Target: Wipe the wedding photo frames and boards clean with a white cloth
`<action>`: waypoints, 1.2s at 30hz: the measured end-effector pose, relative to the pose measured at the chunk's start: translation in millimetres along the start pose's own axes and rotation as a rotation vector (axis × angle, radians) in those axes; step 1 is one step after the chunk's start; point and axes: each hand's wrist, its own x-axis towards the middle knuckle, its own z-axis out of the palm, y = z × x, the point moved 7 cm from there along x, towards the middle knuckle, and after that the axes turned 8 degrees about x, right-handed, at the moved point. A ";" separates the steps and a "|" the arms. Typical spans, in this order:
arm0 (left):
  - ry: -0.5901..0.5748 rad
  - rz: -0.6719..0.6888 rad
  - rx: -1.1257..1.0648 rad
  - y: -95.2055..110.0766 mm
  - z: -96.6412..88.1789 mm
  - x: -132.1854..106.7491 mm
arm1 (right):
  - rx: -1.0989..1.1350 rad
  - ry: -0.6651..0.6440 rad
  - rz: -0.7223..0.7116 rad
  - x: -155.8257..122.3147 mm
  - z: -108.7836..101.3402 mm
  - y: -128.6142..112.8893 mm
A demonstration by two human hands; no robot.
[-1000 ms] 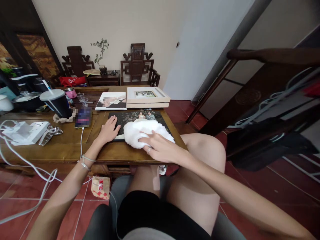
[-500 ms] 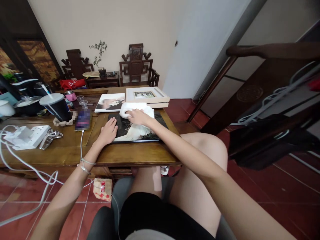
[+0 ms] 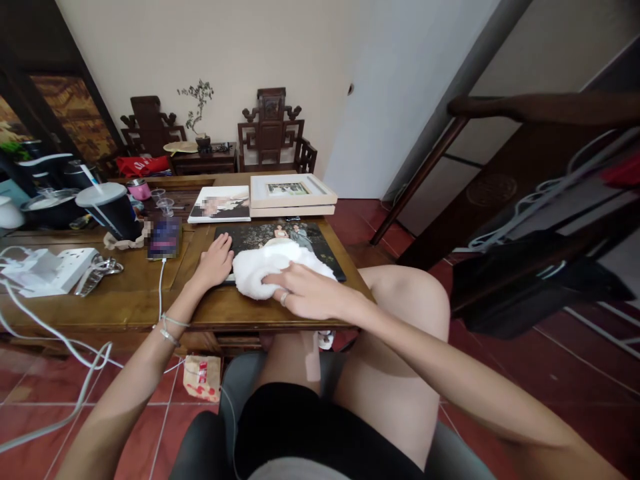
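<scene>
Right hand (image 3: 310,293) flat on the cloth (image 3: 265,270), left hand (image 3: 216,261) spread, pinning the photo (image 3: 300,240) — near the table's (image 3: 125,293) front edge, a hard push could slide it off.

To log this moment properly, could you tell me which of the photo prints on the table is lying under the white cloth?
It is the dark-bordered photo panel nearest the person, under the white cloth and both hands. The unframed print and stacked light frames lie untouched farther back.

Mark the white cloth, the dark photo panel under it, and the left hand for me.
white cloth (image 3: 260,267), head view, on its bunched middle.
dark photo panel (image 3: 320,245), head view, on its bare right part.
left hand (image 3: 215,262), head view, on the back of the hand.
</scene>
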 end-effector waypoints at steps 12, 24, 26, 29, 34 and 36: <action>0.233 -0.080 -0.317 -14.3 -12.8 3.4 | -0.113 0.183 0.287 100.5 -9.7 56.5; 0.280 -0.012 -0.306 -9.3 -14.2 -0.2 | 0.122 0.023 -0.065 15.9 10.9 41.7; 0.188 0.015 -0.207 -4.6 -7.7 -0.4 | 0.172 0.081 0.070 9.6 -8.6 60.7; 0.084 0.041 -0.083 -2.7 0.7 -0.3 | 0.192 0.203 0.261 16.8 -36.2 84.2; 0.084 0.039 -0.048 -6.6 4.1 2.2 | 0.159 0.234 0.342 72.7 -52.4 87.1; 0.090 0.044 -0.048 -7.0 4.0 3.1 | 0.148 0.215 0.285 105.5 -49.9 78.2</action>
